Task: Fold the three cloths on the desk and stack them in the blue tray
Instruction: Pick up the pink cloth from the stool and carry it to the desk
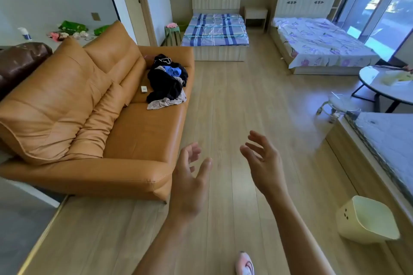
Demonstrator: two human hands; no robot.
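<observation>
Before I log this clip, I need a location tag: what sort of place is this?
Probably a studio flat or shared living-sleeping room: an orange sofa with a clothes pile, two made beds behind, and wood flooring.

The shoe is cut off by the bottom edge, and both forearms run out of view there too. Right of the sofa, the round table and the mattress are cut by the right edge; the stool between them is smeared with blur. Behind the sofa, the brown chair is cut by the left edge, and the small things on the counter are too small to tell. The clothes on the sofa lie tangled, so their number cannot be told.
</observation>
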